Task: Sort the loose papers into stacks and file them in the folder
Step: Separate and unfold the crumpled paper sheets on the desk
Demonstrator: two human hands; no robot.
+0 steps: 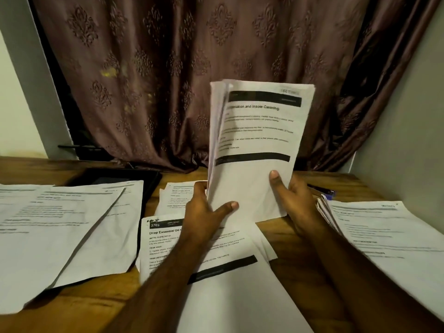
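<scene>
Both hands hold a sheaf (254,145) of white printed sheets upright above the wooden tabletop (305,267): the left hand (206,212) pinches its lower left edge, thumb on the front, and the right hand (292,200) clamps its lower right corner, thumb on the front; its top page reads "…and Insole Cleaning". Beneath lies a sheet (192,248) headed "3703" and "Drop Essential Oil…". Three more paper piles lie flat, at left (62,224), centre back (177,195) and right (384,234), beside a dark folder (134,176) at the back left.

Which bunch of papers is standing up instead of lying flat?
The bunch of papers held upright by the left hand and right hand. The left pile and right pile lie flat on the table.
</scene>
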